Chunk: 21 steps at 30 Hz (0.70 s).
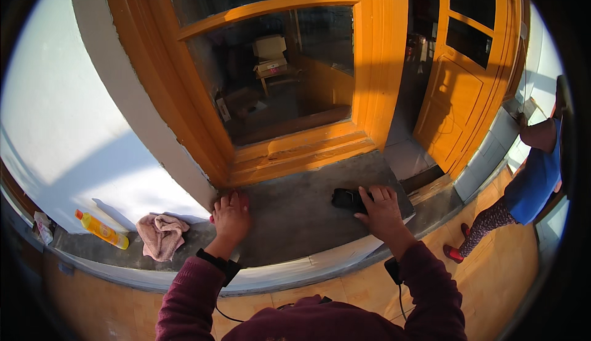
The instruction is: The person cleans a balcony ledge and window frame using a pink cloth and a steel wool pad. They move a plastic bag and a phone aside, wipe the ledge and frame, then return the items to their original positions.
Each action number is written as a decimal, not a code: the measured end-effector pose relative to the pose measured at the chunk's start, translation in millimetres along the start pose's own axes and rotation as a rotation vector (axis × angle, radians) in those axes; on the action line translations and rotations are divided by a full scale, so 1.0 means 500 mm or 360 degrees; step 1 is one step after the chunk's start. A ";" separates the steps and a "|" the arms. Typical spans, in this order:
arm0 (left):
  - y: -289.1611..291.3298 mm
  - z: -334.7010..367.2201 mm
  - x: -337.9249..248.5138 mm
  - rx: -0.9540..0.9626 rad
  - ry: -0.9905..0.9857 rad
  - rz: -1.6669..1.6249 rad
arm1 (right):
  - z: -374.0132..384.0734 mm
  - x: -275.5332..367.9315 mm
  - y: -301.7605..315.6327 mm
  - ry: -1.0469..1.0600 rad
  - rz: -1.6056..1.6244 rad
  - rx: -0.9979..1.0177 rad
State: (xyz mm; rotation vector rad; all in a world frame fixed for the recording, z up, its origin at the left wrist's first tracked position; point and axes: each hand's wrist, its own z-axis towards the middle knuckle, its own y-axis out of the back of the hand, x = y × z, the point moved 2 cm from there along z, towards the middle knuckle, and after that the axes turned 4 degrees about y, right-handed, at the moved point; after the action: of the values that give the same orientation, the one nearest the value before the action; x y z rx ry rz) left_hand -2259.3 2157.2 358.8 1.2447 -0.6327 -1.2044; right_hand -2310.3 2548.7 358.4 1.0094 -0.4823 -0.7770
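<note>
On the dark stone window sill (289, 218), my left hand (232, 221) lies at the left end, close to the wall corner. Its fingers curl over a small red object (245, 202), mostly covered by the hand; its kind cannot be made out. Farther right, my right hand (385, 213) rests on the sill with thumb and forefinger around the right end of a small black object (346, 200). That object is dark and rounded, and its kind is unclear. Both wrists wear black bands.
A yellow bottle with an orange cap (104, 230) leans by the white wall, beside a crumpled pink cloth (161, 235). An orange window frame (301, 156) rises behind the sill. At right stand an open orange door (452, 104) and a person in blue (534, 184).
</note>
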 end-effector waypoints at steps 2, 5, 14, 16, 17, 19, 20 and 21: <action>-0.026 0.009 -0.007 0.0127 0.0150 0.0045 | -0.012 0.001 0.004 -0.0005 0.0038 -0.0039; -0.046 0.020 -0.040 0.0182 0.0201 0.0072 | -0.012 0.010 -0.007 -0.0130 0.0353 -0.0020; -0.114 0.042 -0.291 0.0296 -0.0634 -0.0127 | -0.012 0.004 -0.008 -0.0160 0.0405 -0.0128; -0.099 0.050 -0.316 0.0406 -0.0864 -0.0224 | -0.013 0.004 -0.007 -0.0181 0.0393 -0.0126; -0.086 0.057 -0.311 0.0438 -0.0856 -0.0209 | -0.014 0.006 -0.007 -0.0185 0.0378 -0.0125; -0.051 0.082 -0.280 0.0443 -0.0874 -0.0198 | -0.012 0.004 -0.005 -0.0176 0.0354 -0.0120; -0.028 0.101 -0.255 0.0083 -0.0865 -0.0221 | -0.014 0.006 -0.006 -0.0178 0.0350 -0.0112; -0.008 0.122 -0.220 -0.0216 -0.0788 -0.0164 | -0.015 0.007 -0.005 -0.0209 0.0352 -0.0087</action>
State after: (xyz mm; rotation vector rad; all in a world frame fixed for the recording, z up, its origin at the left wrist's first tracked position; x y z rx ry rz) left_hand -2349.1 2237.1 396.9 0.8738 -0.8359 -1.6344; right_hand -2303.8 2549.5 352.4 0.8408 -0.6705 -0.6566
